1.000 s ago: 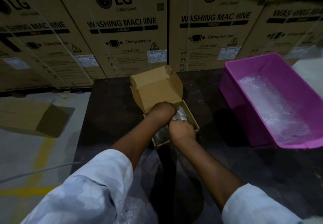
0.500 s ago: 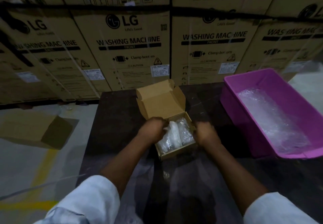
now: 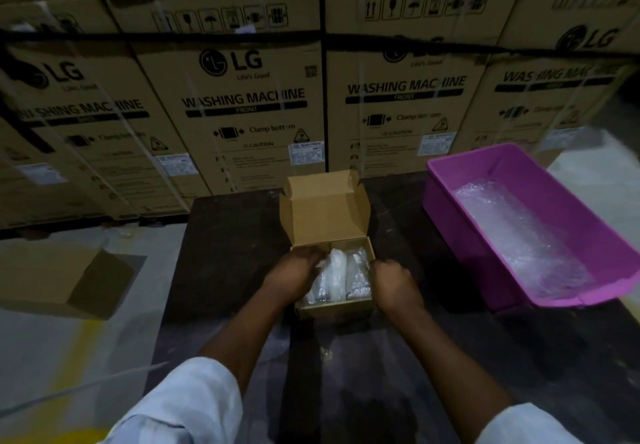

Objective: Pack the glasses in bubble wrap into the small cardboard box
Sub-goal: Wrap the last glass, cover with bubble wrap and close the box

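Inside the small cardboard box (image 3: 334, 308), wrapped glasses (image 3: 341, 279) lie between both hands gripping its sides.

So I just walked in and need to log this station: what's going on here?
A person is packing bubble-wrapped glasses into a small brown cardboard box on a dark table. The bundles lie inside; the lid is up. The left hand touches the wrap, and the right hand is at the box's right edge.

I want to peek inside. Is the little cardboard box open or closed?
Open. The little cardboard box has its lid standing up at the back, and bubble-wrapped glasses show inside.
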`<state>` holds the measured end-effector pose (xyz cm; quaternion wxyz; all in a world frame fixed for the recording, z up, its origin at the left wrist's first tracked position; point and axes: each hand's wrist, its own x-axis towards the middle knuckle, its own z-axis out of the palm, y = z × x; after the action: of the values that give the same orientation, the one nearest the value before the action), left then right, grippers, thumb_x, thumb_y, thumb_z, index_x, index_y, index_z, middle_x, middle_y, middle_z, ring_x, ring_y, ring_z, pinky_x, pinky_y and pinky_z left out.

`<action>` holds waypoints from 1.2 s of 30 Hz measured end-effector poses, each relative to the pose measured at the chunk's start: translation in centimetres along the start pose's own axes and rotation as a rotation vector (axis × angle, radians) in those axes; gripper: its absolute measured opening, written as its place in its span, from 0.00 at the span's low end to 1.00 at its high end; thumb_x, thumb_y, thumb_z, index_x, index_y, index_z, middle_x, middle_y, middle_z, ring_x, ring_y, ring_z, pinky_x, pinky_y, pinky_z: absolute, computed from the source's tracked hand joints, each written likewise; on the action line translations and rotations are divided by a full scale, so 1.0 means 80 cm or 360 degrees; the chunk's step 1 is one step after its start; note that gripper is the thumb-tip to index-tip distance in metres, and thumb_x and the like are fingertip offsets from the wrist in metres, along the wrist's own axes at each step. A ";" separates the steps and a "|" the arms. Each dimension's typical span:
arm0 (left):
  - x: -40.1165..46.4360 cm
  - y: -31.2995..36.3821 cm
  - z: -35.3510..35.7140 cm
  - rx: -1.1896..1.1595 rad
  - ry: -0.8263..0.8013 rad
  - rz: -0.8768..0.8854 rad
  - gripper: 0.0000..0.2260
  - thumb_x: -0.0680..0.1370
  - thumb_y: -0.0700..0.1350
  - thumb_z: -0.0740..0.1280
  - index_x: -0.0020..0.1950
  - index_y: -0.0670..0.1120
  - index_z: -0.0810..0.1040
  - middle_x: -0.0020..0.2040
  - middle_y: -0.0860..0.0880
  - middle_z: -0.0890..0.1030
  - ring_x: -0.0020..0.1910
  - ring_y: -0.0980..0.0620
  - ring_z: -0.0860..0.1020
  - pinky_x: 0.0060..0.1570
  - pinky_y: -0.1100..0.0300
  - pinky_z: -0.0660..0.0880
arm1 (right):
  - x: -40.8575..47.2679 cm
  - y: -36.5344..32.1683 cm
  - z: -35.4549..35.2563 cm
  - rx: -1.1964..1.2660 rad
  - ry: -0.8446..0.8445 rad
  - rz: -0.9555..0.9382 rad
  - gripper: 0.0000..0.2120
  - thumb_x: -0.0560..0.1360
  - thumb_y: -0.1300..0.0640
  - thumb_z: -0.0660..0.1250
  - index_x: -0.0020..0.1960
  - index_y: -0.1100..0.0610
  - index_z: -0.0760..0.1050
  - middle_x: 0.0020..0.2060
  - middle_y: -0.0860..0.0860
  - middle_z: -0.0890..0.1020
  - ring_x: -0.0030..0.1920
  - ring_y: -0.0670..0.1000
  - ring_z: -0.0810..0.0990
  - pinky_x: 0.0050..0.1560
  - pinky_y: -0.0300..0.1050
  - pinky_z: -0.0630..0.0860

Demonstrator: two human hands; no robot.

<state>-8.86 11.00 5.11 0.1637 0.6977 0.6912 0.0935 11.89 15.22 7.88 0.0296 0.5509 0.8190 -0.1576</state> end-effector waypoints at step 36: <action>0.242 0.329 -0.008 0.0107 0.0085 0.0446 0.26 0.76 0.50 0.67 0.72 0.45 0.69 0.71 0.43 0.70 0.67 0.42 0.69 0.66 0.52 0.67 | 0.142 0.346 -0.097 -0.0211 -0.0088 0.0141 0.32 0.76 0.44 0.62 0.75 0.56 0.59 0.68 0.57 0.70 0.66 0.57 0.71 0.65 0.51 0.70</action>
<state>15.99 30.60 13.28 0.1069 0.7898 0.5937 0.1108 33.67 37.18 6.48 0.0956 0.5787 0.8015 -0.1167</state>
